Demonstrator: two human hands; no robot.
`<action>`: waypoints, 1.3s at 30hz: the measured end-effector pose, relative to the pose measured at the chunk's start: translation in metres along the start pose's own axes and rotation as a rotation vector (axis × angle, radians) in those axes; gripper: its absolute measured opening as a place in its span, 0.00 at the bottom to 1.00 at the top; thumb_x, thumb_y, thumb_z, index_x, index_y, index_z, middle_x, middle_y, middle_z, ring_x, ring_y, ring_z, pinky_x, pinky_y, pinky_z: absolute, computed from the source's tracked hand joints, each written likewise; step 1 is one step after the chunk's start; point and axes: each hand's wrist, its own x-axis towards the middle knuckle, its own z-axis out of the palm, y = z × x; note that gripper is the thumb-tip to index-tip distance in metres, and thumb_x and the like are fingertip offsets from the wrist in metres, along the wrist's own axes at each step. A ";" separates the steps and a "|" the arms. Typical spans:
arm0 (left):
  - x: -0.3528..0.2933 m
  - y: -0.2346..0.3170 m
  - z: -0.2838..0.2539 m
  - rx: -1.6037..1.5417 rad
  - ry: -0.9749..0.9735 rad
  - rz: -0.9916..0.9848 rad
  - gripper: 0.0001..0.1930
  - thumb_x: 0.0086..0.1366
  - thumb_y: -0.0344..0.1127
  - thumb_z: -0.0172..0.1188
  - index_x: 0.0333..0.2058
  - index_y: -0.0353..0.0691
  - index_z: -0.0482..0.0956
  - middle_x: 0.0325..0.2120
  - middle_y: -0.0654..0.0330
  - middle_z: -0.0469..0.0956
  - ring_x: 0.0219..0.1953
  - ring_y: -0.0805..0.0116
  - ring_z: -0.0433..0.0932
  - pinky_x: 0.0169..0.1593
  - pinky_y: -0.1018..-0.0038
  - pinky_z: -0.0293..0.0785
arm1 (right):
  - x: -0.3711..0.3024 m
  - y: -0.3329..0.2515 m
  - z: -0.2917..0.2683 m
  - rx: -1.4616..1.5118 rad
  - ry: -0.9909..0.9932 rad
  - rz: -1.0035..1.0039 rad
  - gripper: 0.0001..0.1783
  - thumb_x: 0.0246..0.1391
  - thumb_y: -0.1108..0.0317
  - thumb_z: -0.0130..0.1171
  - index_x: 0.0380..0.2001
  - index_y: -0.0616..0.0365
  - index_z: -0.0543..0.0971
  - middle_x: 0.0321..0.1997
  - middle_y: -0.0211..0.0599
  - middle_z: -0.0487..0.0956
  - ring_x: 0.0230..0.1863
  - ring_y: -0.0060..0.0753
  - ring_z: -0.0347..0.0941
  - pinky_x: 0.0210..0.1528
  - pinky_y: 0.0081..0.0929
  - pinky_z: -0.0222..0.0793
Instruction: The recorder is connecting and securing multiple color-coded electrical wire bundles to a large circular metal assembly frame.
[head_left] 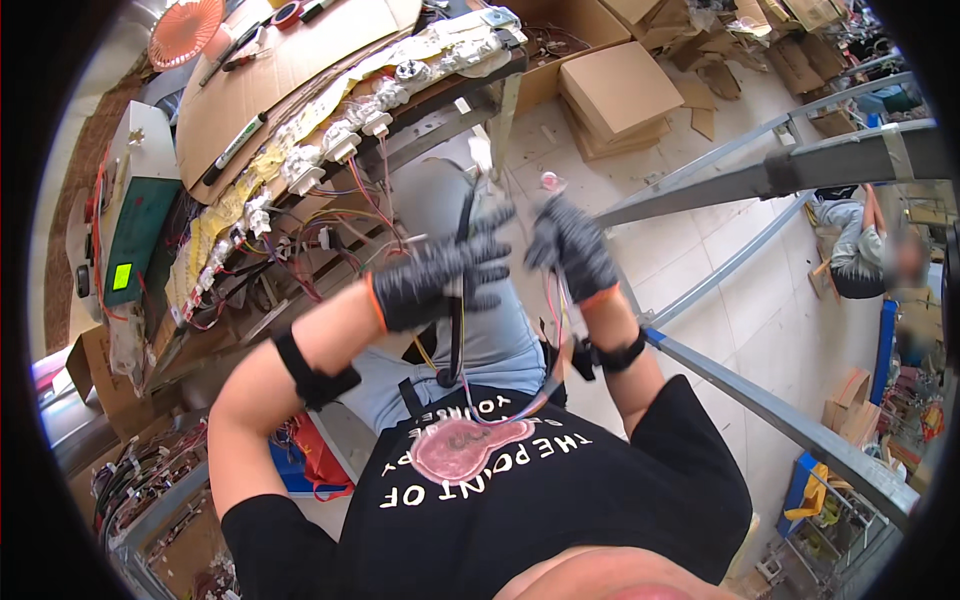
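My left hand (440,272), in a dark glove with an orange cuff, is stretched out over my lap, its fingers apart and slightly blurred. A black tube-like strand (457,345) runs down past its fingers toward my lap; I see no grip on it. My right hand (572,248), gloved alike, is closed on a wire bundle (558,325) of thin coloured wires. These hang below the fist and curve across my shirt. Just above that fist shows a small pale pink and white piece (550,182), too blurred to name.
At the left stands a workbench with cardboard (225,130), white connectors (342,140), a marker (235,150) and a green-fronted device (140,235). Cardboard boxes (620,90) lie on the floor ahead. A metal frame (790,425) crosses the right side. Another person (858,240) sits at the far right.
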 end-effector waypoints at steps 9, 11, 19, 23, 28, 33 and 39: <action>0.059 0.039 -0.001 0.390 0.031 0.130 0.16 0.63 0.42 0.52 0.48 0.46 0.70 0.19 0.69 0.69 0.17 0.83 0.63 0.20 0.84 0.61 | -0.055 0.045 0.012 0.056 -0.889 0.380 0.36 0.55 0.45 0.35 0.58 0.64 0.58 0.60 0.43 0.62 0.58 0.41 0.60 0.61 0.36 0.52; 0.037 0.029 0.026 0.528 0.159 0.162 0.12 0.63 0.40 0.51 0.40 0.41 0.75 0.15 0.70 0.67 0.16 0.82 0.63 0.19 0.82 0.58 | -0.025 0.019 0.018 0.862 -0.423 0.399 0.57 0.44 0.24 0.26 0.58 0.69 0.55 0.61 0.47 0.60 0.62 0.48 0.54 0.64 0.46 0.45; 0.033 -0.015 0.008 0.338 0.127 0.312 0.13 0.64 0.36 0.48 0.44 0.38 0.74 0.30 0.64 0.76 0.30 0.78 0.75 0.29 0.82 0.70 | 0.072 0.014 0.011 0.399 0.365 0.209 0.19 0.60 0.52 0.40 0.42 0.54 0.71 0.25 0.30 0.71 0.22 0.30 0.68 0.23 0.33 0.68; 0.035 -0.014 0.007 0.270 0.124 0.323 0.14 0.63 0.33 0.50 0.46 0.40 0.74 0.35 0.65 0.77 0.31 0.80 0.74 0.30 0.84 0.70 | 0.068 -0.016 0.026 0.431 0.288 0.071 0.25 0.60 0.49 0.38 0.48 0.58 0.67 0.28 0.35 0.71 0.17 0.30 0.64 0.19 0.30 0.65; 0.027 -0.020 -0.009 0.404 0.038 0.546 0.15 0.61 0.26 0.46 0.47 0.39 0.74 0.37 0.63 0.78 0.29 0.80 0.75 0.30 0.81 0.71 | 0.064 -0.064 0.051 0.599 0.160 0.138 0.35 0.58 0.41 0.36 0.53 0.63 0.64 0.39 0.45 0.73 0.31 0.39 0.72 0.40 0.40 0.70; 0.033 -0.029 -0.015 0.080 0.092 0.534 0.14 0.60 0.23 0.44 0.44 0.29 0.73 0.37 0.56 0.77 0.36 0.73 0.76 0.40 0.79 0.73 | 0.070 -0.057 0.041 0.251 -0.099 -0.021 0.24 0.61 0.55 0.41 0.52 0.63 0.64 0.29 0.29 0.72 0.27 0.22 0.69 0.39 0.26 0.67; 0.033 -0.018 -0.005 0.194 0.184 0.565 0.15 0.60 0.23 0.44 0.43 0.33 0.75 0.35 0.61 0.78 0.35 0.77 0.75 0.36 0.80 0.72 | 0.077 -0.044 0.045 0.504 -0.073 -0.090 0.17 0.60 0.64 0.42 0.48 0.64 0.66 0.20 0.26 0.64 0.22 0.20 0.64 0.34 0.24 0.63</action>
